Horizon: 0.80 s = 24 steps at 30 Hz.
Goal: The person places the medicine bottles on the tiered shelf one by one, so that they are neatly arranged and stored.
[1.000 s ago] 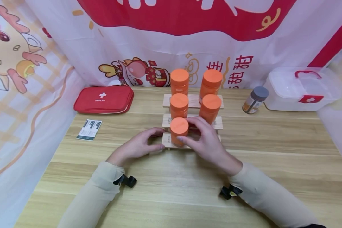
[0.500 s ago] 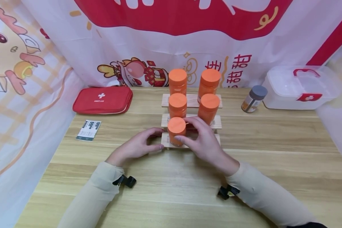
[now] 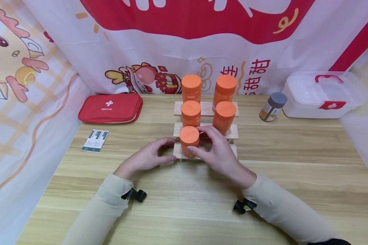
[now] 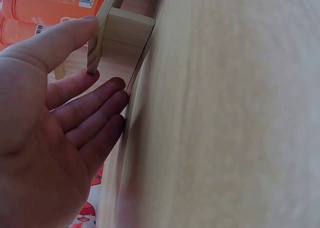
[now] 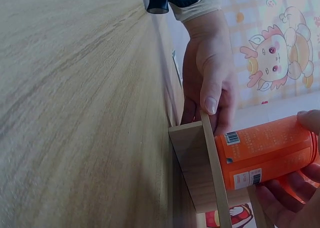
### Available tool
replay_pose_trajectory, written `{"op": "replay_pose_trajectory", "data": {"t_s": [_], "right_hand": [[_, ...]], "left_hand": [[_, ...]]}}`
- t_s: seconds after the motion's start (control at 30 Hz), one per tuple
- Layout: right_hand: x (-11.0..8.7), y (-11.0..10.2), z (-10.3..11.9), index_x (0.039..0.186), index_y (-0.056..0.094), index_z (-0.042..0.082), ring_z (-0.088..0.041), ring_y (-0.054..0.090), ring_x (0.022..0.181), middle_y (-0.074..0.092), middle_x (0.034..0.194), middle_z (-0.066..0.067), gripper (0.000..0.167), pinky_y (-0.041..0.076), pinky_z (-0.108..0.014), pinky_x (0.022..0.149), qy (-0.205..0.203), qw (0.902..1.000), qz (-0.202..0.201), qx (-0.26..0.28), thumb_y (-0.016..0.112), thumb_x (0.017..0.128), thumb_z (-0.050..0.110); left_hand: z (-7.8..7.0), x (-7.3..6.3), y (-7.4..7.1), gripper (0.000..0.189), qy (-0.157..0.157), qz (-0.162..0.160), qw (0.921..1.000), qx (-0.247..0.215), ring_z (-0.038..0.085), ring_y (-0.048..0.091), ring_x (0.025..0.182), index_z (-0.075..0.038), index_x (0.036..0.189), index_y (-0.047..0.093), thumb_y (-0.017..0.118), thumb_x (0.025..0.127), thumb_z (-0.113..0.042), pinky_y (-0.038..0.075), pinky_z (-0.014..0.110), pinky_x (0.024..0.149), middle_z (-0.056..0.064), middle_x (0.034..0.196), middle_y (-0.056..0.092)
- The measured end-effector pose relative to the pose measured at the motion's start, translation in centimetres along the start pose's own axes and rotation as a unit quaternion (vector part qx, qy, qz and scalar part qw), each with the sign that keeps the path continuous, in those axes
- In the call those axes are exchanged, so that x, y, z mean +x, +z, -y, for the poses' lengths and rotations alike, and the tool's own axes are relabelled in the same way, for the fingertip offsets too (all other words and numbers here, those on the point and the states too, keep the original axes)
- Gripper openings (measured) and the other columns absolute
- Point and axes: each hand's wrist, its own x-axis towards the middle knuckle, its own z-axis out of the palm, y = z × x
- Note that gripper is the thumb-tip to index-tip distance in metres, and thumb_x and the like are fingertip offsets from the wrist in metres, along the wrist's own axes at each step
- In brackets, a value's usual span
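A three-step wooden display rack (image 3: 207, 109) stands on the table, with several orange lidded bottles upright on it. My right hand (image 3: 222, 153) grips the front bottle (image 3: 189, 140) between thumb and fingers, at the left part of the lowest step. In the right wrist view that bottle (image 5: 267, 148) has its base against the step board. At the rack's left end, my left hand (image 3: 145, 157) pinches the lowest board's edge. The left wrist view shows the thumb (image 4: 75, 33) above the board and the index fingertip below it; the other fingers extend beside the rack.
A red first aid pouch (image 3: 110, 108) and a printed packet (image 3: 95, 140) lie at the left. Toward the back right are a grey-capped bottle (image 3: 273, 107) and a clear lidded box (image 3: 322, 97). A printed cloth (image 3: 171, 47) hangs behind the table (image 3: 184, 204).
The right hand and the front bottle have shifted slightly left along the lowest step. The left hand stays at the rack's end. The head view has moved a little.
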Motion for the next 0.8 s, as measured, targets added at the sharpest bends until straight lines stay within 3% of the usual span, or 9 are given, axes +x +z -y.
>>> {"op": "replay_pose_trajectory", "data": {"t_s": [0.33,0.67,0.8], "right_hand": [[-0.5,-0.6,0.1,0.14,0.065,0.007,-0.021,0.067,0.122,0.067,0.134,-0.007,0.06,0.059,-0.044,0.108,-0.024,0.9995,-0.004,-0.021,0.092,0.088,0.02],[-2.6,-3.3,-0.6,0.14,0.065,0.006,-0.02,0.066,0.122,0.068,0.132,-0.006,0.056,0.06,-0.042,0.107,-0.037,0.9983,0.013,-0.042,0.09,0.09,0.013],[-3.4,-4.6,-1.0,0.138,0.066,0.005,-0.021,0.067,0.121,0.07,0.133,-0.007,0.052,0.058,-0.034,0.108,-0.039,0.998,0.004,-0.05,0.088,0.091,0.01]], "left_hand": [[0.0,0.1,0.0,0.067,-0.003,0.001,1.0,-0.001,0.028,0.052,0.151,-0.019,0.155,0.055,0.08,0.097,-0.044,0.037,0.057,0.13,0.004,0.158,0.059],[0.0,0.2,0.2,0.067,0.0,0.0,1.0,0.001,0.029,0.052,0.15,-0.019,0.155,0.055,0.081,0.097,-0.043,0.038,0.057,0.129,0.005,0.158,0.059],[0.1,0.2,0.2,0.067,-0.005,0.0,1.0,0.002,0.029,0.052,0.151,-0.02,0.155,0.055,0.081,0.097,-0.044,0.038,0.057,0.129,0.004,0.159,0.058]]}}
